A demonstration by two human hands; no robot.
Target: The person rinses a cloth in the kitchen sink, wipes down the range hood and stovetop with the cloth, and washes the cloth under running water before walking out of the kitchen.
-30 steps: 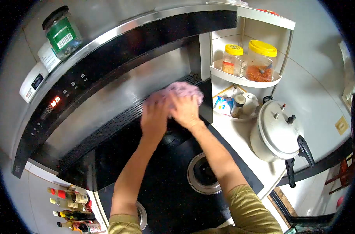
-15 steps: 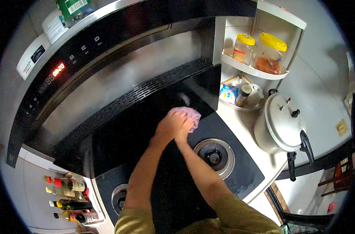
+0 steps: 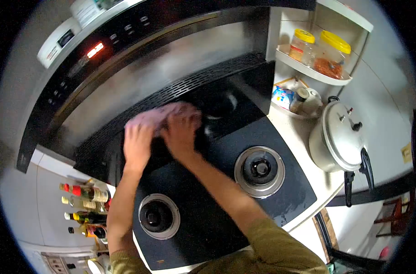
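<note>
A pink cloth [image 3: 164, 114] is spread wide against the black back panel [image 3: 244, 98] behind the stove, just under the hood's slotted vent. My left hand [image 3: 138, 145] grips its left end, fingers pressed over the fabric. On its right part, my right hand [image 3: 179, 133] holds the cloth with bent fingers, somewhat blurred by motion. The black stovetop [image 3: 208, 187] lies below my forearms. Its left burner [image 3: 157, 216] and right burner [image 3: 260, 171] both show. Whitish wet-looking streaks mark the panel to the right of the cloth.
A pressure cooker [image 3: 338, 137] stands on the counter at right, its black handles pointing toward me. Behind it, a corner shelf [image 3: 313, 71] carries yellow-lidded jars. Several sauce bottles [image 3: 87, 205] stand at left. The range hood [image 3: 157, 59] overhangs the back.
Both hands moved left along the panel with the cloth. They were together on the bunched cloth; now they are apart and it is spread out. The view shifted, showing both burners fully.
</note>
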